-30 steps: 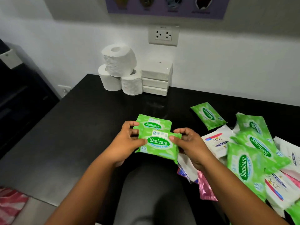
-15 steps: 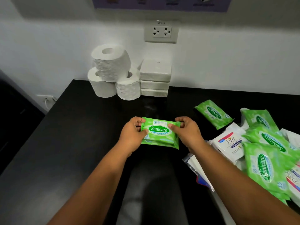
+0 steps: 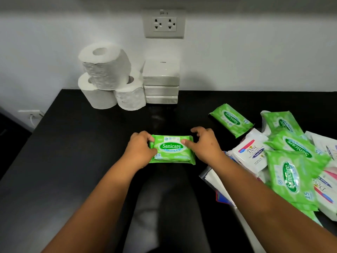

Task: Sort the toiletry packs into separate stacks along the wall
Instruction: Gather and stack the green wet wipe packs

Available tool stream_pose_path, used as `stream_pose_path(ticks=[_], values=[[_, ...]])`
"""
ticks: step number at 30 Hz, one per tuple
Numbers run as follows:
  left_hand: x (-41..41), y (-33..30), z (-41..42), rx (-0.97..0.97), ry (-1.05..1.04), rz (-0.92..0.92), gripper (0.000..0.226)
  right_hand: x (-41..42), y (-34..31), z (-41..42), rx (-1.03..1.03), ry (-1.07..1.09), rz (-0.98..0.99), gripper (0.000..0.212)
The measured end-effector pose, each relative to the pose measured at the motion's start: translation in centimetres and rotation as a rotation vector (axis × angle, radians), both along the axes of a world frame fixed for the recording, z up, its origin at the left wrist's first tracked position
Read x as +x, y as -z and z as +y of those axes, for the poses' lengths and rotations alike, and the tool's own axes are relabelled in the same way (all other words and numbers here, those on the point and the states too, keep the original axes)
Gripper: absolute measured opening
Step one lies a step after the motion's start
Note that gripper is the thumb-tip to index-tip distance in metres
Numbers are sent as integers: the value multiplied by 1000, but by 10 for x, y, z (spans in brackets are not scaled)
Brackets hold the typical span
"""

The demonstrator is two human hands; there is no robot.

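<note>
Three toilet rolls (image 3: 107, 79) sit piled against the wall at ten o'clock on the black surface (image 3: 76, 143), touching a stack of white tissue packs (image 3: 161, 84) at eleven. At centre, the left hand (image 3: 139, 149) and right hand (image 3: 204, 145) each pinch an end of the green Sanicare wipes pack (image 3: 172, 151), thumbs on its face, fingers curled over the far edge; it lies flat on or just above the surface, and whether a second pack lies beneath cannot be told. A lone green pack (image 3: 230, 119) lies at two o'clock, and an unsorted heap of green and Dove packs (image 3: 291, 161) crowds three o'clock. Done well, the step likely means keeping the edges squared between both hands and sliding the pack toward twelve o'clock, setting it just beside the tissue stack without nudging it.
</note>
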State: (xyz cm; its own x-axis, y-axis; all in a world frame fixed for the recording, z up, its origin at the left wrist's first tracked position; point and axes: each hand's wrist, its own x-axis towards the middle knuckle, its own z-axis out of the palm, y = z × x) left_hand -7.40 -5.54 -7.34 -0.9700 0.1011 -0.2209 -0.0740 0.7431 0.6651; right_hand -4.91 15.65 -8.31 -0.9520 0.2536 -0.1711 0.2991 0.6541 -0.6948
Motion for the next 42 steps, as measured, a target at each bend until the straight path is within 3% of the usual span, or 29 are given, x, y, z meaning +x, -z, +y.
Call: stream_pose_path(ticks=[6,9,15,22,27,33,34,37,42], values=[[-27,-36,45,-50,31,159,35,-24,-24,54,122,11,71,55],[-42,-45,91,-70,113,183,42,-39,-35,97,232,57,-13,54],[-63,-24,177,-11,159,3,40,-59,-33,160,478,-44,-274,66],[-66,2,234,18,93,-69,38,-70,-26,178,466,-131,-263,73],[-67,10,252,97,-11,-64,33,-76,-17,186,333,-109,-213,58],[-62,20,259,401,-227,-102,12,-76,-20,187,64,-39,-103,25],[-62,21,258,502,-304,-130,2,-75,-22,187,21,-14,-82,23],[-62,18,253,764,-411,-281,14,-69,-29,181,-139,66,-28,22],[-60,1,234,829,-327,-290,9,-69,-26,169,-432,131,8,30]])
